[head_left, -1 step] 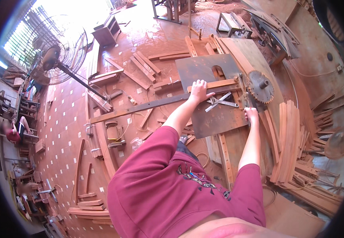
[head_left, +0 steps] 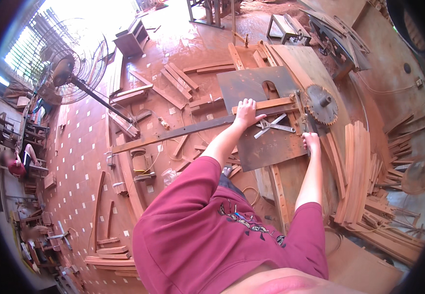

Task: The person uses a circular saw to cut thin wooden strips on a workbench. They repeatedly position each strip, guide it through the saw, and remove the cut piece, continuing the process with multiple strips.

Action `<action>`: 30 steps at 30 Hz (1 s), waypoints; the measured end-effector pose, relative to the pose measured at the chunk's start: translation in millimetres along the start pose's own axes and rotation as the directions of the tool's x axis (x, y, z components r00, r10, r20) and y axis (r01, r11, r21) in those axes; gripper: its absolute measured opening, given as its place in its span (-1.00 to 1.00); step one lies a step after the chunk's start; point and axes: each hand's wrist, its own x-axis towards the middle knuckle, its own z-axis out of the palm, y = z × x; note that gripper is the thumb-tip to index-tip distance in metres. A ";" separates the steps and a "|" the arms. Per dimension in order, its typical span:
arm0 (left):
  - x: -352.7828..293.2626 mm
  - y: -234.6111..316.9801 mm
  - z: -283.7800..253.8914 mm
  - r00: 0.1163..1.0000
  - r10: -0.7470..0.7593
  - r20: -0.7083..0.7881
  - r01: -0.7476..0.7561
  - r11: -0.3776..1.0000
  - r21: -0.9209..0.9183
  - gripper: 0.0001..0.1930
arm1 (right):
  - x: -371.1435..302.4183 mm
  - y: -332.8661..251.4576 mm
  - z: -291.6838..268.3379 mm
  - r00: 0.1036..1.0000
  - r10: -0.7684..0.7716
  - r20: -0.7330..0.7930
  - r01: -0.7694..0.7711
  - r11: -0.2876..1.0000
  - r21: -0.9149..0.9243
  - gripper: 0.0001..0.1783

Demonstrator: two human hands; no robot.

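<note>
2 hands at work: left hand (head_left: 245,112) spread over the wooden bar (head_left: 273,103) beneath it, right hand (head_left: 311,142) curled, its hold unclear. Steady left pressure, right knuckles clear of the saw blade (head_left: 320,110) just beyond, seems wise.

It is a woodworking workshop, as shown by the toothed saw blade (head_left: 318,109) and wrench (head_left: 281,128) right of centre, and timber strips (head_left: 352,176) stacked at right.

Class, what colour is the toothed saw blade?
The saw blade is mostly grey, clearest in the head view.
</note>
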 end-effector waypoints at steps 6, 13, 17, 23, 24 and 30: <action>-68.0 57.4 -15.0 0.998 0.008 -0.064 -0.010 1.000 -0.029 -0.20 | -57.5 52.9 -41.1 0.988 0.091 0.124 -0.099 0.993 0.059 -0.86; -146.6 134.3 -36.6 0.999 0.032 -0.011 -0.032 0.998 -0.058 -0.22 | -98.2 151.7 -106.0 0.798 0.246 0.550 -0.450 0.851 0.272 -0.82; -187.6 170.0 -43.2 0.997 0.050 -0.052 -0.053 0.997 -0.053 -0.22 | -121.5 199.8 -136.9 0.631 0.084 0.771 -0.522 0.781 0.342 -0.83; -214.0 195.2 -50.3 0.998 0.058 0.031 -0.058 0.998 -0.004 -0.21 | -140.6 237.8 -149.8 0.548 -0.041 0.835 -0.588 0.692 0.420 -0.78; -212.9 195.0 -49.5 0.998 0.065 0.027 -0.065 0.998 0.009 -0.21 | -138.1 237.4 -148.9 0.529 -0.052 0.847 -0.600 0.683 0.417 -0.77; -196.6 183.7 -45.2 0.998 0.062 0.031 -0.063 0.998 0.019 -0.21 | -121.5 226.4 -138.5 0.540 -0.052 0.840 -0.576 0.705 0.414 -0.74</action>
